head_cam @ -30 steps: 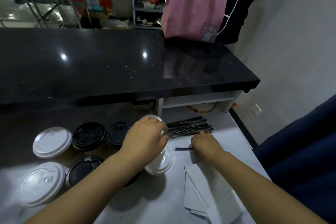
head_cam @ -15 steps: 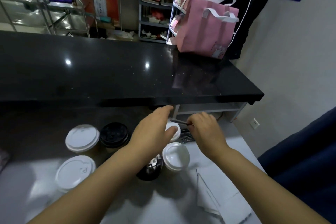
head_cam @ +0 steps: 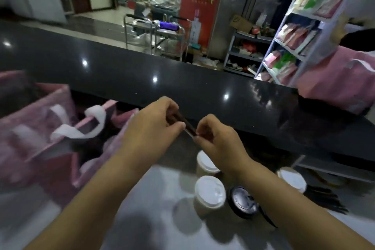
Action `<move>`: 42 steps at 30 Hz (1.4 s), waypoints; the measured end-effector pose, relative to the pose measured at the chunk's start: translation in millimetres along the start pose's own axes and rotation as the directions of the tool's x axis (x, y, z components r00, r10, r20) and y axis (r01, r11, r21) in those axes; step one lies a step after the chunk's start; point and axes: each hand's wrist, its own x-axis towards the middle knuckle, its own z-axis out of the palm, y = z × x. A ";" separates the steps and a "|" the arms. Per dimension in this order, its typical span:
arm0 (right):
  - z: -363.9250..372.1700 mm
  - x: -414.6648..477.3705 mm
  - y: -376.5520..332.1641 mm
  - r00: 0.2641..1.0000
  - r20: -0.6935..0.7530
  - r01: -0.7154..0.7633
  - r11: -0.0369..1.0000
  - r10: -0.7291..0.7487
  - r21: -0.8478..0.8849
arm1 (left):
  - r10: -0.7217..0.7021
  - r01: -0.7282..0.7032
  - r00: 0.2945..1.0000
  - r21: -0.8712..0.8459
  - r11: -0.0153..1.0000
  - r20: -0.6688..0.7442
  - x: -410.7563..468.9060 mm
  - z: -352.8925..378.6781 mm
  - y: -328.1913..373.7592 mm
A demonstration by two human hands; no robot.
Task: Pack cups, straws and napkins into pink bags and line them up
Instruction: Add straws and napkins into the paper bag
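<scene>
My left hand (head_cam: 151,128) and my right hand (head_cam: 215,140) are raised above the white worktop, both pinching the same thin dark straw (head_cam: 185,125) between them. An open pink bag (head_cam: 60,144) with white handles stands at the left, its mouth just left of my left hand. Lidded cups stand below my hands: white-lidded ones (head_cam: 210,190) and a black-lidded one (head_cam: 242,202). A bundle of dark straws (head_cam: 322,199) lies at the right. Another pink bag (head_cam: 336,85) stands on the black counter at the far right.
The black counter (head_cam: 142,79) runs across in front of the worktop. Beyond it are a metal trolley (head_cam: 160,34), a red banner (head_cam: 199,4) and a shelf rack of packets (head_cam: 300,32). A further white-lidded cup (head_cam: 292,178) stands at the right.
My view has swung left and up, bringing the open pink bag into sight. Both hands have lifted off the worktop with a straw, which my left hand has now taken hold of too.
</scene>
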 end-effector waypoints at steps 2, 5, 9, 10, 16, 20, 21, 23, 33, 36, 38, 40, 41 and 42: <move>21.2 25.0 -39.6 0.996 0.080 -0.034 0.994 0.026 0.105 | -0.051 0.056 0.998 0.108 0.993 -0.047 -2.1 -48.0 -30.5; 51.1 60.8 -90.4 0.969 0.237 -0.130 0.964 0.074 0.230 | -0.066 0.071 0.997 0.489 0.869 -0.029 -7.6 -106.4 -75.3; 83.6 98.4 -136.9 0.888 0.440 -0.170 0.984 0.134 0.044 | -0.206 0.028 0.965 0.715 0.699 0.164 -18.1 -143.4 -119.0; 89.8 105.2 -144.8 0.874 0.458 -0.172 0.985 0.160 -0.015 | -0.240 0.046 0.954 0.706 0.707 0.178 -19.7 -146.2 -126.6; 122.6 135.5 -177.6 0.781 0.559 -0.218 0.960 0.280 -0.176 | -0.249 0.215 0.968 0.487 0.847 0.006 -17.4 -160.0 -153.9; 144.9 151.1 -191.1 0.751 0.582 -0.194 0.947 0.312 -0.257 | -0.230 0.231 0.973 0.279 0.932 -0.036 -13.4 -165.9 -165.9; 151.0 154.6 -192.4 0.737 0.591 -0.187 0.939 0.329 -0.288 | -0.229 0.227 0.973 0.250 0.941 -0.022 -12.8 -166.9 -168.6; 164.2 160.2 -192.3 0.683 0.621 -0.165 0.910 0.384 -0.381 | -0.237 0.226 0.971 0.233 0.946 0.019 -11.8 -167.0 -175.0; 193.0 154.1 -169.2 0.628 0.667 -0.103 0.893 0.400 -0.438 | -0.237 0.222 0.971 0.228 0.948 0.040 -12.7 -164.6 -193.0; 174.5 153.0 -161.1 0.746 0.585 -0.111 0.926 0.317 -0.360 | -0.206 0.189 0.978 0.243 0.951 0.045 -12.0 -163.0 -189.1; 159.5 149.6 -154.0 0.820 0.503 -0.140 0.949 0.271 -0.284 | -0.150 0.137 0.988 0.230 0.964 0.041 -8.9 -160.0 -182.1; 143.6 143.0 -148.0 0.907 0.357 -0.150 0.964 0.222 -0.219 | -0.079 0.070 0.996 0.228 0.971 0.032 -4.5 -154.0 -171.1; 135.3 137.7 -144.6 0.931 0.294 -0.163 0.967 0.217 -0.197 | -0.043 0.035 0.999 0.232 0.972 0.027 -1.8 -149.3 -164.0; 128.1 131.2 -138.8 0.944 0.245 -0.182 0.968 0.221 -0.172 | -0.004 -0.002 1.000 0.231 0.973 0.025 1.1 -143.7 -156.2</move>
